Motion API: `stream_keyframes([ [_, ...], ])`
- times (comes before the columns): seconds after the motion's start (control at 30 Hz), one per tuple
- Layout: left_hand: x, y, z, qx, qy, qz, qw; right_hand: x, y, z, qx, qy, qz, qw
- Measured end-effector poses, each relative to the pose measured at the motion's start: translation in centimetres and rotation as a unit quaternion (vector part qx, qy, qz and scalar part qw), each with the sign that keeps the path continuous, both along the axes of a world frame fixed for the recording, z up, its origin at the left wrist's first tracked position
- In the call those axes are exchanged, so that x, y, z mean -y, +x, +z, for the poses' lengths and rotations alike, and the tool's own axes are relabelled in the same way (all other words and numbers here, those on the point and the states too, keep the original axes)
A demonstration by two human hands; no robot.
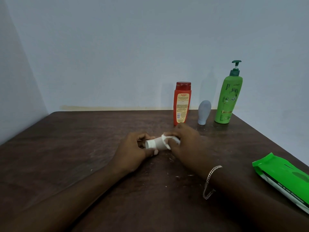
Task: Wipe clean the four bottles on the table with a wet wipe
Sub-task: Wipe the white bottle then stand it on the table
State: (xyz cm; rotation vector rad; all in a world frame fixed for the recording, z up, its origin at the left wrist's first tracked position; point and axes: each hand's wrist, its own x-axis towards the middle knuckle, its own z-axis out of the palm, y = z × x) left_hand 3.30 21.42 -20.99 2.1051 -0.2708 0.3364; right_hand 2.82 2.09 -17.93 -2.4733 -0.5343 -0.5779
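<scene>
At frame centre, left hand point(133, 148) grips white bottle point(154, 144) at its cap end; right hand point(185, 141) wraps wet wipe point(165, 139) around it, hiding the bottle's far end.

A dark brown wooden table point(75, 148) stands against a plain, pale blue-grey wall point(117, 47). A flat green and white packet point(284, 178) lies near its right edge. Small white specks point(177, 176) dot the tabletop.

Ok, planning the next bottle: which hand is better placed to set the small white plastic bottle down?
Probably the left hand: it grips the small white plastic bottle by its cap end; the right hand holds the white wet wipe against it.
</scene>
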Motion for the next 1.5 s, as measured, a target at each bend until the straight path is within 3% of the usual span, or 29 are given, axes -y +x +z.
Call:
stream_keyframes([
  [0.17, 0.2, -0.2, 0.1, 0.004, 0.027, -0.001, 1.0, 1.3, 0.5, 0.2, -0.012, 0.024, -0.048, 0.998],
  [0.4, 0.8, -1.0, 0.1, 0.048, 0.015, -0.004, 0.999, -2.7, -1.5, -0.5, 0.023, -0.034, 0.048, 0.998],
  [0.5, 0.6, -1.0, 0.2, 0.038, -0.02, -0.007, 0.999, -2.1, -1.0, -0.3, 0.033, -0.044, 0.034, 0.998],
  [0.63, 0.4, -0.8, 0.7, 0.041, -0.048, 0.008, 0.998, 0.6, 0.2, 0.7, 0.022, -0.002, -0.001, 1.0],
  [0.77, -0.6, -0.2, 0.9, 0.02, -0.121, 0.001, 0.993, 2.8, 1.7, 0.4, -0.01, 0.116, -0.004, 0.993],
  [1.0, -0.8, 0.0, 1.0, -0.065, -0.319, -0.065, 0.943, 3.1, 1.9, 0.2, -0.152, 0.399, 0.1, 0.899],
  [1.2, -0.3, -0.4, 1.4, -0.116, -0.451, -0.115, 0.877, 2.0, 1.6, 0.2, -0.209, 0.571, 0.15, 0.78],
  [1.33, 0.4, -0.7, 1.5, -0.131, -0.473, -0.122, 0.862, 0.5, 0.5, -0.2, -0.241, 0.569, 0.144, 0.773],
  [1.5, 1.0, -1.0, 1.5, -0.126, -0.475, -0.112, 0.864, -0.5, -0.2, -0.7, -0.277, 0.509, 0.144, 0.802],
])
